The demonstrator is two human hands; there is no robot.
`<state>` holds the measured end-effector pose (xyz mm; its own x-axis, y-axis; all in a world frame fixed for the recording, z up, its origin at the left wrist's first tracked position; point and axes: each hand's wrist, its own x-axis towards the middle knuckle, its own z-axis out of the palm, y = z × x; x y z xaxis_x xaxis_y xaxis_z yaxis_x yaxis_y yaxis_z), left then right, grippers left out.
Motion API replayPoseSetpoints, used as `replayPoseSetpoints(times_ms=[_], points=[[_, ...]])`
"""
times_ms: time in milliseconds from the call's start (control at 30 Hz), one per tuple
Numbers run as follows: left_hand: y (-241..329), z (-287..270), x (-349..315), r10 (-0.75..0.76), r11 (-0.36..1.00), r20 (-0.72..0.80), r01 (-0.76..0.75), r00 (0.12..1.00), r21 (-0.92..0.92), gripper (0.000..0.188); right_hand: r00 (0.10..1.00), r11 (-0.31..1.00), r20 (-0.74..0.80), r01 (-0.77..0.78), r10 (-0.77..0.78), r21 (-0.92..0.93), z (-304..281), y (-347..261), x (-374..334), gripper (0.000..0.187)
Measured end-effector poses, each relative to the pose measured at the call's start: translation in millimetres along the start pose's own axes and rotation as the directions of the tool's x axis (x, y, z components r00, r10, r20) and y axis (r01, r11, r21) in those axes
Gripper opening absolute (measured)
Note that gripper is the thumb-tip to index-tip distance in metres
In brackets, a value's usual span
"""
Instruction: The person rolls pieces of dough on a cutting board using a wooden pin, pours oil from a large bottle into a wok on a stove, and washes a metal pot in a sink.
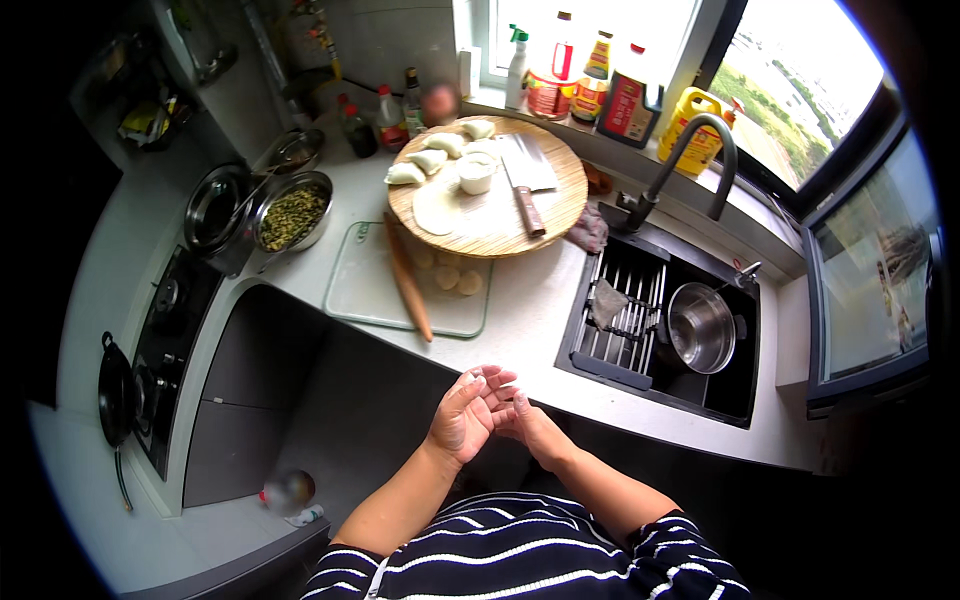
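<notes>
My left hand (466, 416) is held palm up in front of the counter edge, fingers apart and lightly curled, with nothing in it. Beside it, my right hand (540, 432) is also empty; its fingers reach toward the left palm and seem to touch it. White powder dusts the fingertips. Beyond the hands, a wooden rolling pin (405, 280) lies across a glass cutting board (358, 290). Small dough pieces (468, 283) sit on that board, partly under a round wooden board (530, 215). It carries folded dumplings (428, 160), a flat dough wrapper (437, 210), a white cup (477, 174) and a cleaver (525, 190).
A steel bowl of chopped green filling (292, 216) stands left, near the stove (165, 350) and a frying pan (116, 390). At right, a black sink (748, 395) holds a rack (622, 310) and steel pot (700, 328) under a tall faucet (690, 150). Bottles (592, 78) line the windowsill.
</notes>
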<state>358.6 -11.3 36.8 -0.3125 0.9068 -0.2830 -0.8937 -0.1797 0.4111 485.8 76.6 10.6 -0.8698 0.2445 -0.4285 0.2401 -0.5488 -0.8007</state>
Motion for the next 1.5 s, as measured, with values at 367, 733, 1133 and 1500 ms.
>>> replayPoseSetpoints(times_ms=[367,733,1133,1500], points=[[105,-83,-7,0.087,0.947,-0.309,0.018,0.947,0.322,0.027,0.865,0.749,-0.257,0.183,-0.430,-0.637,40,-1,98,0.030],[230,-166,53,0.453,0.666,-0.335,-0.065,0.826,0.743,0.027,0.824,0.287,-0.242,-0.102,-0.512,-0.953,74,-2,313,0.059],[263,-201,208,0.387,-0.129,0.257,-0.224,0.886,0.966,0.022,0.795,0.288,-0.442,-0.346,-0.415,-0.893,73,1,145,0.044],[240,-201,237,0.067,-0.528,0.492,-0.388,0.868,0.756,0.027,0.503,0.473,-0.651,-0.448,-0.568,-0.759,124,27,129,0.036]])
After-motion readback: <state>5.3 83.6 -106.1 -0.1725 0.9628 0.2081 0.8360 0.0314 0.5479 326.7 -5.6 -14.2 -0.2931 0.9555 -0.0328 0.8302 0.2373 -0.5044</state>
